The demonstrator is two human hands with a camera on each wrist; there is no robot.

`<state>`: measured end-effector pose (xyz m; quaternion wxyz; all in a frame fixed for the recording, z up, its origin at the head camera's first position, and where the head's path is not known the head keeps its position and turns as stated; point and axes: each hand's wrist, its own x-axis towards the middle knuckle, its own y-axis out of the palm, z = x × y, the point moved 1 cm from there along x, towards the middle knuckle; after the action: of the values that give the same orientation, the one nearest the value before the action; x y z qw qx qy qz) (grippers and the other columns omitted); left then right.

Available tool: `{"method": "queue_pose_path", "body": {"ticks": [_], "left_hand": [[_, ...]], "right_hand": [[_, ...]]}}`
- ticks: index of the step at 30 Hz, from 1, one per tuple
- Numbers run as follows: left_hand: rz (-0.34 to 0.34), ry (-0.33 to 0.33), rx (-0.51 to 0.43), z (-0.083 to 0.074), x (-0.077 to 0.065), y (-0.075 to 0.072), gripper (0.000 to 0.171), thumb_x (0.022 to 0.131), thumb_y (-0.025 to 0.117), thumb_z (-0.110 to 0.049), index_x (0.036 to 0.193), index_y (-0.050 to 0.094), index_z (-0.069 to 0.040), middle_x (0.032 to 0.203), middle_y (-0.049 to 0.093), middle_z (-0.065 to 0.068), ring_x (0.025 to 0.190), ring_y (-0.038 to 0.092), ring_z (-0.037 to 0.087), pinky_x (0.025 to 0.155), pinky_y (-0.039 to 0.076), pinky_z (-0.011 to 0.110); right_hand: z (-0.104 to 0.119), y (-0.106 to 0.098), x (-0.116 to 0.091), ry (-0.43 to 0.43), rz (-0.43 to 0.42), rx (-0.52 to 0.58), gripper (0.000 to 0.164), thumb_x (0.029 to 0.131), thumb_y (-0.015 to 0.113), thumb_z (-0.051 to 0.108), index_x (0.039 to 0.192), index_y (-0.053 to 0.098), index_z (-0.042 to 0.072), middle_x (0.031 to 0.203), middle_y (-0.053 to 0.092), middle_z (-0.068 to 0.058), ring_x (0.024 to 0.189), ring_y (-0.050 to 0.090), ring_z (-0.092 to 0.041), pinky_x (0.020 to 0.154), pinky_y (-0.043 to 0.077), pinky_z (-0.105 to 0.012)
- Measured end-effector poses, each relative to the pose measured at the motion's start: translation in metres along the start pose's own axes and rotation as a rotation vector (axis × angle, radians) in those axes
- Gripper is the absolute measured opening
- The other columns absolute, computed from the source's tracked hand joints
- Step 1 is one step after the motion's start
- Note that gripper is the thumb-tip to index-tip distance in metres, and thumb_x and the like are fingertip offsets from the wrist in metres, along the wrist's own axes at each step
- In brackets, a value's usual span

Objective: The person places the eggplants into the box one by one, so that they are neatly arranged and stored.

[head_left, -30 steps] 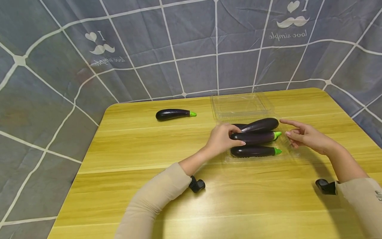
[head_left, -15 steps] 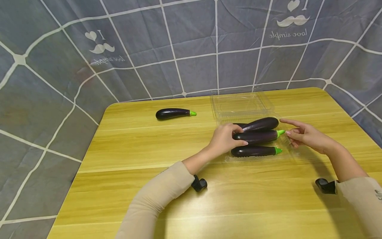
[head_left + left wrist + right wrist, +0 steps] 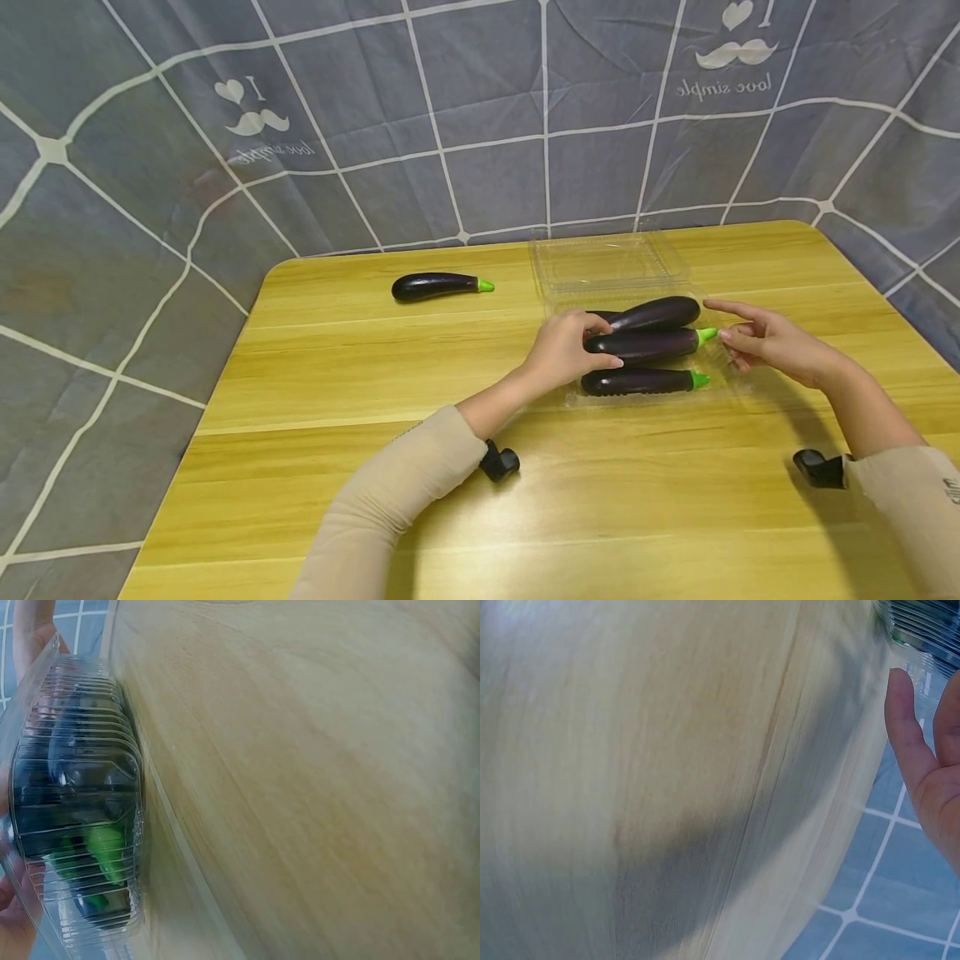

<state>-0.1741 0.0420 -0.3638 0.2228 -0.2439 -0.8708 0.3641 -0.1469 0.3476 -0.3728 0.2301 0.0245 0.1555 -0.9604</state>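
Observation:
In the head view, my left hand grips the blunt left end of an eggplant with thumb and fingers. Its green stem points right, close to my right thumb. My right hand stands at the right rim of a clear plastic clamshell container, index finger extended near the blunt end of an upper eggplant. A front eggplant lies in the container, and another one at the back is mostly hidden. In the left wrist view, green stems show through the ribbed container wall.
One eggplant lies apart at the back left of the wooden table. The container's raised lid leans open toward the grey checked curtain behind the table.
Over the last second my left hand has shifted slightly right with the gripped eggplant, bringing its stem close to my right thumb. The right hand has hardly moved.

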Motion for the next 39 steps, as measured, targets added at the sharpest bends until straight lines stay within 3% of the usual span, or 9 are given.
{"method": "queue_pose_path", "body": {"ticks": [15, 23, 28, 39], "left_hand": [[0.025, -0.001, -0.162, 0.006, -0.004, -0.008, 0.04, 0.075, 0.079, -0.026, 0.11, 0.068, -0.01, 0.109, 0.064, 0.003, 0.091, 0.059, 0.012, 0.077, 0.046, 0.017], [-0.017, -0.004, -0.229, 0.014, -0.01, -0.018, 0.039, 0.075, 0.079, -0.019, 0.11, 0.067, -0.005, 0.107, 0.065, 0.005, 0.094, 0.059, 0.018, 0.078, 0.047, 0.018], [-0.003, 0.025, -0.288, 0.021, -0.012, -0.026, 0.039, 0.076, 0.078, -0.012, 0.111, 0.065, 0.0, 0.11, 0.064, 0.012, 0.097, 0.058, 0.026, 0.081, 0.05, 0.024], [-0.05, -0.015, -0.266, 0.043, -0.022, -0.048, 0.042, 0.076, 0.078, -0.014, 0.113, 0.065, -0.001, 0.112, 0.064, 0.011, 0.101, 0.058, 0.029, 0.083, 0.051, 0.038]], "right_hand": [[-0.001, 0.001, 0.0, -0.005, 0.0, 0.001, 0.05, 0.1, 0.041, 0.007, 0.147, 0.026, 0.017, 0.067, 0.043, -0.003, 0.055, 0.045, -0.019, 0.051, 0.042, -0.036], [-0.001, 0.0, -0.001, -0.01, 0.001, 0.0, 0.049, 0.1, 0.041, 0.007, 0.145, 0.027, 0.018, 0.067, 0.043, -0.004, 0.055, 0.043, -0.022, 0.051, 0.042, -0.036], [-0.001, 0.0, -0.002, -0.006, -0.008, 0.0, 0.048, 0.1, 0.041, 0.006, 0.145, 0.028, 0.02, 0.068, 0.043, -0.004, 0.056, 0.044, -0.02, 0.05, 0.041, -0.036], [0.0, -0.001, 0.0, 0.004, -0.005, -0.002, 0.049, 0.1, 0.041, 0.007, 0.145, 0.027, 0.018, 0.068, 0.044, -0.004, 0.056, 0.045, -0.02, 0.05, 0.042, -0.035]]}}
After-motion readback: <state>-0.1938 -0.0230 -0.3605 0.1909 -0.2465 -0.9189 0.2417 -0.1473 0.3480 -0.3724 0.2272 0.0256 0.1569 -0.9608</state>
